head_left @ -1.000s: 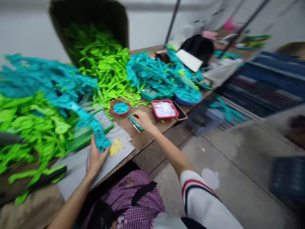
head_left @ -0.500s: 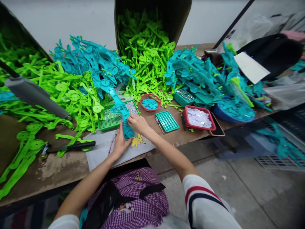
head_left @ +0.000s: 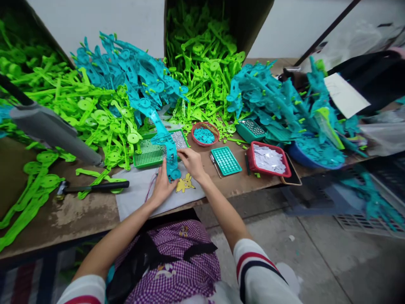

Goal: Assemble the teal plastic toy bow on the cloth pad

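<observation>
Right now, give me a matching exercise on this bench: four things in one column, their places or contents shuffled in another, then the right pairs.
1. Left hand
2. Rectangular red tray
3. Round red basket
4. Yellow figure

A. Contains small teal pieces
B. On the grey cloth
C. At the long teal part
D. Contains white pieces

Pairs: 1-C, 2-D, 3-A, 4-B.

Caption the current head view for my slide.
Left hand holds a turquoise plastic piece, right hand at its edge, near a green tray.
</observation>
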`<state>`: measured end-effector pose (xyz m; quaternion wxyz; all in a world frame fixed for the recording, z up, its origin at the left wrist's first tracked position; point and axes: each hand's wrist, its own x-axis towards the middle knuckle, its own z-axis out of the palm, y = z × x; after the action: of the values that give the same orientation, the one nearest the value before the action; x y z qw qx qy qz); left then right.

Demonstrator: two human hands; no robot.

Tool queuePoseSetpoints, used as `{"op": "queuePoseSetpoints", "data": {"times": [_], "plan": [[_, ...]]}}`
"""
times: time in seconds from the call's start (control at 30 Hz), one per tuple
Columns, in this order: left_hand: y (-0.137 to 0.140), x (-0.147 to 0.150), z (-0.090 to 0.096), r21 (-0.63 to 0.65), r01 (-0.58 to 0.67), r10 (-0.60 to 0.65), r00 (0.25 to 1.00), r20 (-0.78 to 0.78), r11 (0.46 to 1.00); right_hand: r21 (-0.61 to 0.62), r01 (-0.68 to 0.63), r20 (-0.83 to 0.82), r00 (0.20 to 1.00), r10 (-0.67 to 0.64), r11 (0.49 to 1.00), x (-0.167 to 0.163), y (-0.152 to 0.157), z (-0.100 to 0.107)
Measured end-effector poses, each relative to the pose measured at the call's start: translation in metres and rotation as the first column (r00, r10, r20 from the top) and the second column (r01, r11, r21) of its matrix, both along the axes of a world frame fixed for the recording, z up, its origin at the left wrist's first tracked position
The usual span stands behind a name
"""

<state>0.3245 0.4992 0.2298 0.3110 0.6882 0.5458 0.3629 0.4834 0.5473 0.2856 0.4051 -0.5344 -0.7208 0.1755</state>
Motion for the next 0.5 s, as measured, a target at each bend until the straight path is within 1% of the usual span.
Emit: {"op": "queuePoseSetpoints", "data": {"times": [0.1, 0.27, 0.37, 0.5], "plan": [[0.001, 0.0, -0.002, 0.005, -0.005, 0.005, 1.0, -0.006, 1.0, 0.015, -0.034, 0.069, 0.997, 0.033, 0.999, -0.009, 0.005, -0.01], [0.001, 0.0, -0.004, 0.016, 0.002, -0.002, 1.0, -0.011, 1.0, 0.072, -0.059, 0.164, 0.985, 0.047, 0.996, -0.012, 0.01, -0.017], [0.001, 0.0, -0.005, 0.013, -0.002, 0.002, 1.0, -0.005, 1.0, 0.076, -0.064, 0.177, 0.983, 0.049, 0.995, -0.013, 0.008, -0.021], [0.001, 0.0, -0.005, 0.029, 0.002, -0.003, 1.0, 0.011, 1.0, 0.061, -0.094, 0.204, 0.976, 0.079, 0.994, -0.012, -0.003, -0.023]]}}
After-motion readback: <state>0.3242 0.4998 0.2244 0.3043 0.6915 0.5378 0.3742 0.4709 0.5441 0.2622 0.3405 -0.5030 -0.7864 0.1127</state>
